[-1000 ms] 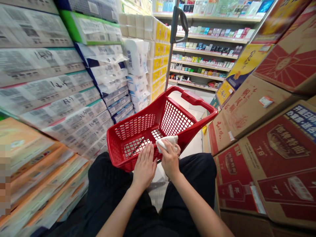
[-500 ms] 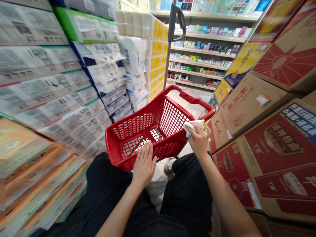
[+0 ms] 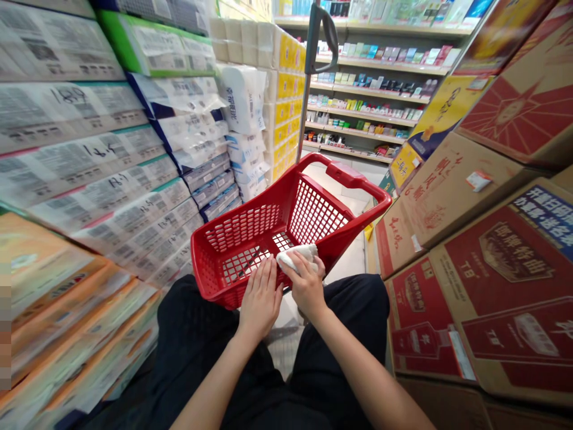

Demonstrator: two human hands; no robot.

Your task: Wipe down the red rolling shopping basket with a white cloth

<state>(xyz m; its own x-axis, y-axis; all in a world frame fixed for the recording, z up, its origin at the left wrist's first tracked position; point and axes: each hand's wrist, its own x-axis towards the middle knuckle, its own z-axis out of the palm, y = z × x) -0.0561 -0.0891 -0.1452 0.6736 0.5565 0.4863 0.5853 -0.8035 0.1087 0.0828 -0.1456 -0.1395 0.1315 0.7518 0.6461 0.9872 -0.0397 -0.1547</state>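
Note:
A red plastic shopping basket (image 3: 244, 220) with lattice walls and a looped handle stands tilted in front of my knees. My left hand (image 3: 260, 298) rests on its near rim, fingers stretched out flat and holding nothing. Just right of it, my right hand (image 3: 307, 288) grips a folded white cloth (image 3: 297, 255) and presses it against the same rim. The fingertips of the two hands are close together. Part of the basket's near wall is hidden behind my hands.
Stacked packs of tissue paper (image 3: 111, 149) wall in the left side. Cardboard cartons (image 3: 474, 257) are piled at the right. Beyond the basket rise a grey handle on a metal pole (image 3: 307, 89) and shelves of small boxed goods (image 3: 371, 107).
My right hand has slid with the white cloth along the rim, from near the handle end toward my left hand. My left hand and the basket have stayed in place.

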